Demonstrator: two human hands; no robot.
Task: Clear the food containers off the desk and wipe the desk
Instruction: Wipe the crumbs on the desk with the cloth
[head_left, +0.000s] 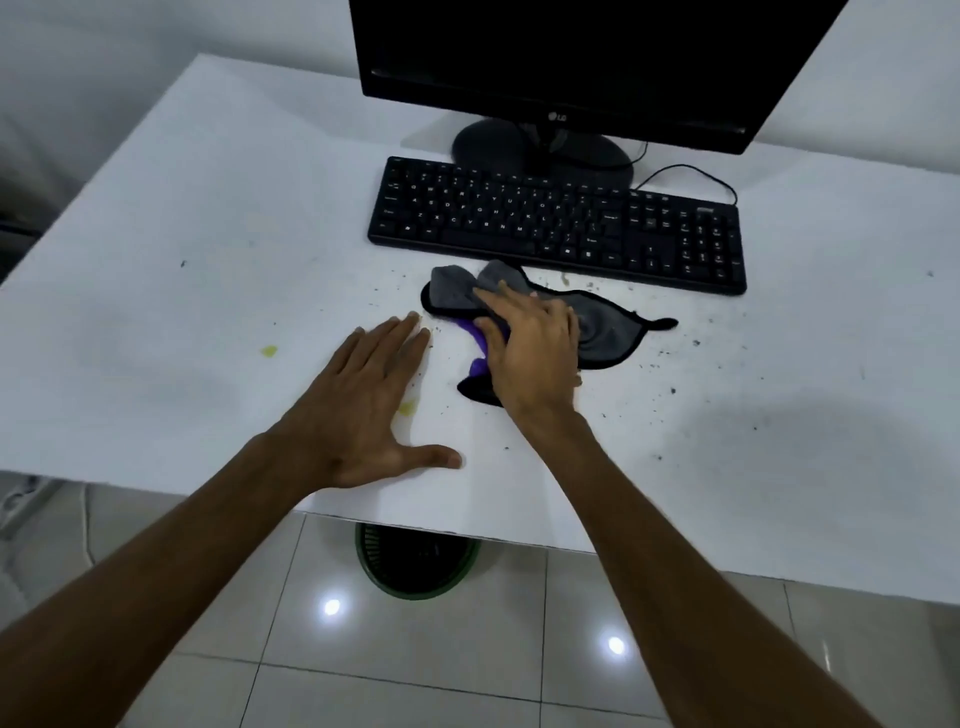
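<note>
Right hand (530, 353) lies palm-down on a crumpled grey microfibre cloth with black trim and a purple patch (597, 327); fingers bent over the bunched fabric, pressing it against the white flat desk top (208, 260); whether they actually clench the cloth cannot be told from this angle. Cloth spreads out to the right of that hand and beyond its fingertips, with a black corner showing under the wrist side.

Left hand (374, 400) flat on the desk just left of the right hand; fingers straight and slightly spread, thumb out to the side, holding nothing; not touching the cloth.

Dark crumbs (670, 389) scattered on the desk to the right of the right hand and between cloth and keyboard; two small yellowish smears (269, 352), one left of the left hand, one beside its palm.

Black wired keyboard (561, 223) just beyond the cloth; black flat-screen monitor on a round stand (571, 62) behind it. Green round slatted waste basket (415, 566) on the pale tiled floor (467, 649) under the desk's near edge, between the forearms.
</note>
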